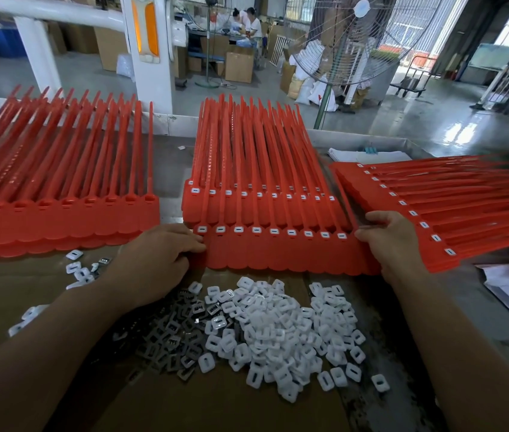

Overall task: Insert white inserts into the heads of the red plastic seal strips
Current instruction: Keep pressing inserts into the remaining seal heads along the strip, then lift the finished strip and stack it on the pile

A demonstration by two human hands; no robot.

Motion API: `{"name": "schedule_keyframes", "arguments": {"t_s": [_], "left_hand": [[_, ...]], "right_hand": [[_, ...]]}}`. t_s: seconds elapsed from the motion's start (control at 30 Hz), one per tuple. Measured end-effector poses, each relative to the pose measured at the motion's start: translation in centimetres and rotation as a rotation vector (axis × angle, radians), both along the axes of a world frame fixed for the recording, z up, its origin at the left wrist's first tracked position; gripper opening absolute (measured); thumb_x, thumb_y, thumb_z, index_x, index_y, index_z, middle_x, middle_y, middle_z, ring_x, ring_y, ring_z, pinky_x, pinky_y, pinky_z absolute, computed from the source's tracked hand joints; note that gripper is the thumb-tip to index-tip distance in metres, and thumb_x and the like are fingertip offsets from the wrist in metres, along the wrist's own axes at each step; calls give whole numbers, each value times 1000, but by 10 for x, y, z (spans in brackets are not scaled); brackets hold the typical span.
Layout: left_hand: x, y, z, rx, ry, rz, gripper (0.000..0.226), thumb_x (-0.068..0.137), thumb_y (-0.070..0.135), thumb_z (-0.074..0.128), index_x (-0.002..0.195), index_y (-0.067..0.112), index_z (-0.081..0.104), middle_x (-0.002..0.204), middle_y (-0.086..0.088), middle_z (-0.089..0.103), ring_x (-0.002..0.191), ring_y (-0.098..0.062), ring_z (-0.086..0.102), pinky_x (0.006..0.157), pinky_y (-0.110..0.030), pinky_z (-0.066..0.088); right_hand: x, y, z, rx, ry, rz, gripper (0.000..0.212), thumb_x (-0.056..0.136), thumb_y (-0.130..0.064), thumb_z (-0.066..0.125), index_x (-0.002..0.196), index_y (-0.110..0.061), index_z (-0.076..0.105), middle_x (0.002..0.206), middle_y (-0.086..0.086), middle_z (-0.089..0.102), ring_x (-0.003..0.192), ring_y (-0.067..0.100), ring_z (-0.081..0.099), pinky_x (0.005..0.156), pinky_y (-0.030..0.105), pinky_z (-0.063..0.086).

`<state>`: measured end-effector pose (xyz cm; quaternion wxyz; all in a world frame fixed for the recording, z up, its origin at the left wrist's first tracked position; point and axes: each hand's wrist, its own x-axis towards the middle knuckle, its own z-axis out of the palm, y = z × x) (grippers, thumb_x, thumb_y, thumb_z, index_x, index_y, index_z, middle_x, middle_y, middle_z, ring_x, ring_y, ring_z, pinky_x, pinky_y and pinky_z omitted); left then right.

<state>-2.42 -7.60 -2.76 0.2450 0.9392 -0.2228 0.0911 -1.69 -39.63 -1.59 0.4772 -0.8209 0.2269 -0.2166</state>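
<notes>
A red sheet of seal strips (278, 254) lies on the counter (471, 313), with white inserts (291, 232) seated in its heads. The left hand (159, 260) and right hand (393, 241) each hold one end, grip pinching the edge. A pile of loose inserts (278, 332) lies just in front.

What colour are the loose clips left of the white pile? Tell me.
Dark grey clips, seen in the head view.

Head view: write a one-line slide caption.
Left hand and right hand hold a filled row of red seal strips beside loose white inserts.
</notes>
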Motion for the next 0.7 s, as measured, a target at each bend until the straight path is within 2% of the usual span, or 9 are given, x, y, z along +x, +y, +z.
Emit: {"name": "schedule_keyframes", "arguments": {"t_s": [0.17,0.27,0.37,0.43,0.6,0.7], "left_hand": [[-1,0,1,11,-6,-9,44,78,-3,49,113,19,64,125,7,56,118,-8,45,99,-22,29],[-1,0,1,17,-5,-13,45,78,-3,49,114,19,64,125,8,56,117,-7,44,98,-21,29],[-2,0,0,19,-2,-17,45,77,-3,50,113,19,64,124,8,56,117,-7,44,98,-22,29],[-2,1,-1,15,2,-18,45,77,-3,50,113,19,64,124,7,56,117,-7,45,98,-22,30],[-4,-1,-1,-71,-28,22,42,78,-6,51,110,17,66,120,5,60,105,-1,45,91,-17,30],[-4,-2,-1,-111,-68,134,35,81,-1,52,109,15,67,116,-2,63,103,-15,56,86,-21,36]], "right_hand": [[3,5,-4,-140,29,28,30,79,5,56,108,-6,57,95,4,56,90,15,51,81,22,36],[2,7,-5,-255,30,55,27,81,5,51,106,-4,54,93,3,51,88,14,46,75,17,31],[0,7,-5,-315,34,78,25,83,4,47,107,-2,52,92,3,49,88,15,44,76,21,31],[-1,8,-4,-329,24,84,24,84,3,46,106,-3,51,93,3,49,88,15,44,76,22,31],[-4,7,-5,-258,-51,61,17,87,0,51,97,-13,49,93,0,50,89,14,46,67,13,26],[-6,5,-5,-232,-69,49,16,85,-2,56,100,-7,54,89,-1,52,87,13,47,65,11,26]]}}
